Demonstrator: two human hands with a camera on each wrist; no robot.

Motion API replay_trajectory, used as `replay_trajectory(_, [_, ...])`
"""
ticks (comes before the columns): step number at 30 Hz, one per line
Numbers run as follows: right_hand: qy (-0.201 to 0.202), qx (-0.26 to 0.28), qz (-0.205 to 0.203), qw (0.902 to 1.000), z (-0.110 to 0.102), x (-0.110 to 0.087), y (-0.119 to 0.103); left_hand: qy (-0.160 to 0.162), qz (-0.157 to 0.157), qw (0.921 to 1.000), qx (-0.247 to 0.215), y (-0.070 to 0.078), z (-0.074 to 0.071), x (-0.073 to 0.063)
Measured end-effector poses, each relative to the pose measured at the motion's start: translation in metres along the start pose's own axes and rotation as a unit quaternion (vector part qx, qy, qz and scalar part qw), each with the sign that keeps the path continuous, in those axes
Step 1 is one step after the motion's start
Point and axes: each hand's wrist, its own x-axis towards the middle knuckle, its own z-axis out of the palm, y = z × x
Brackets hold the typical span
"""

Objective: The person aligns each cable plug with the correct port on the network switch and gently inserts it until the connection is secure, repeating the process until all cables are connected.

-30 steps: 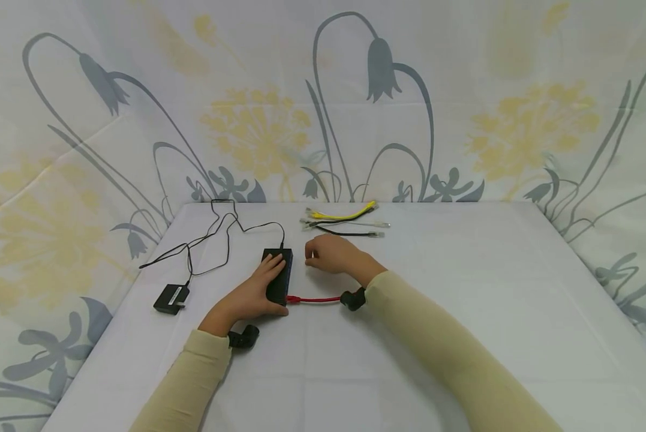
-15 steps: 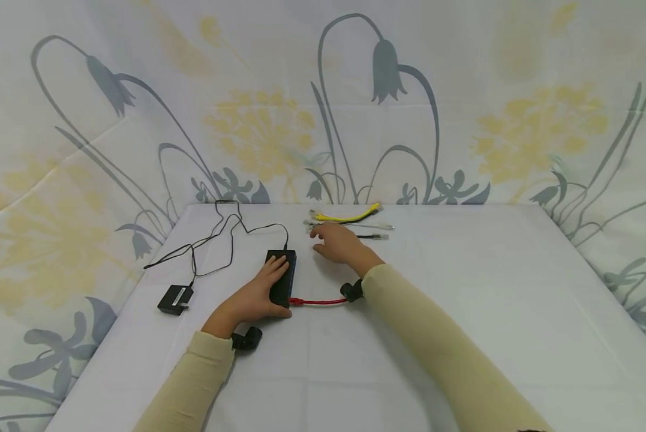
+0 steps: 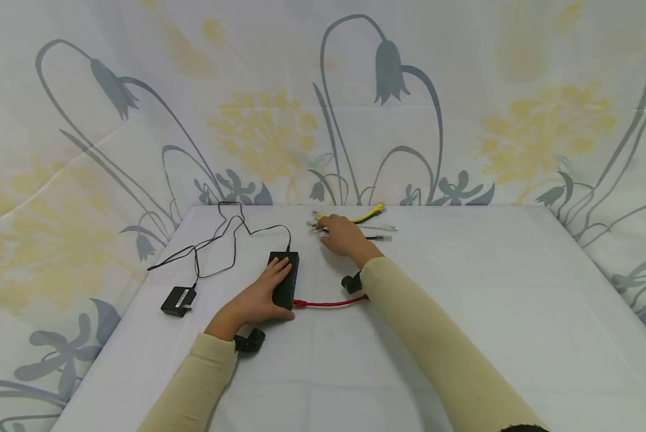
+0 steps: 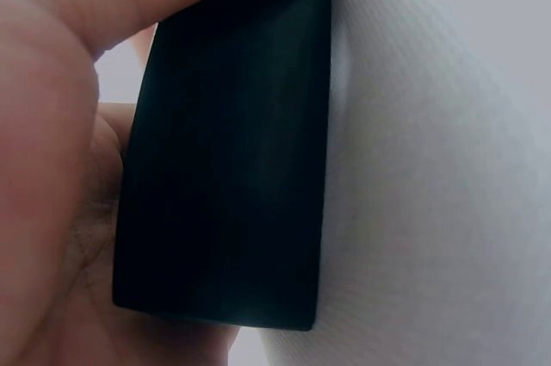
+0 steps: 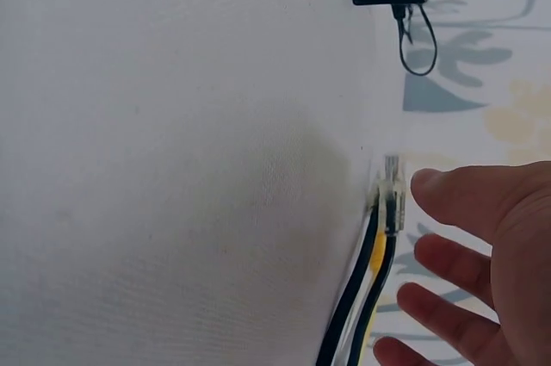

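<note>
On the table's (image 3: 517,288) far part, cables (image 3: 370,215): by the fingertips of the right hand (image 3: 344,235), with their left plugs (image 5: 392,202) just beside its thumb.
Cable direction: long axes roughly left to right.
Right hand: extends from near right, palm down, fingers spread apart.
Box (image 3: 284,293): left of centre, under the fingers of the left hand (image 3: 259,297).
Box direction: long axis near to far, ports facing right; cord (image 3: 235,246) in its far end, red cable (image 3: 328,304) in its right side.
Left hand: comes from near left, gripping the box, thumb along its near end.
Adapter (image 3: 178,301): left of the box.
</note>
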Motion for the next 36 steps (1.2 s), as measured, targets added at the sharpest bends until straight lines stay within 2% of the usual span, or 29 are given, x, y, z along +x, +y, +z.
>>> replay_trajectory(14, [-0.023,-0.002,0.021,0.9995,0.003,0.009,0.004,-0.001,0.000,1.0000,0.000,0.000,0.000,0.000])
replay_trajectory(26, [-0.029,-0.041,0.041,0.9979,0.004,0.018,0.004,0.000,-0.002,1.0000,0.009,-0.003,0.001,0.002])
replay_trajectory(36, [-0.030,-0.081,0.045,0.9953,0.004,0.018,0.002,-0.001,-0.001,1.0000,0.005,0.000,-0.001,0.000])
